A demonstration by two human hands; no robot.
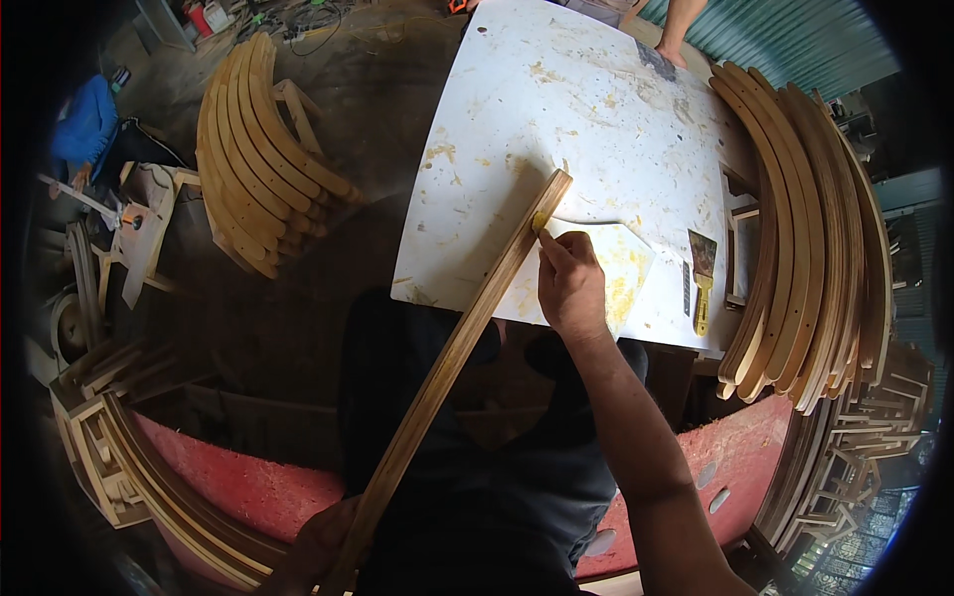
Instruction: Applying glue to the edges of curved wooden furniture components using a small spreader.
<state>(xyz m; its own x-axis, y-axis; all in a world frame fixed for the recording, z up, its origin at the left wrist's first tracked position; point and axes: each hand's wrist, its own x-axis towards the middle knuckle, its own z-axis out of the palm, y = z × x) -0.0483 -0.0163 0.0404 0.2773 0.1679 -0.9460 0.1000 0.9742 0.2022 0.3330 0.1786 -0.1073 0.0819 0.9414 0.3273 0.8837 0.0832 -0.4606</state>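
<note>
A long laminated wood strip (447,372) slants from my lap up over the white tabletop (477,119). My left hand (323,534) is closed round its near end, partly in shadow. At the far end my right hand (574,283) is closed, thumb and fingers pinched against the strip's edge. A small yellow bit (540,221) shows at those fingertips; whatever they pinch is mostly hidden. Under that hand lies a pale sheet (626,263) smeared with yellow paste. To its right rest a putty knife (703,283) with a yellow handle and a short dark strip (686,288).
Curved wooden slats are stacked at the right (795,238) and at the left (253,159). Another person's hand (672,54) rests on the table's far edge. Someone in blue (84,124) is at the far left. A red surface (238,467) lies behind my legs.
</note>
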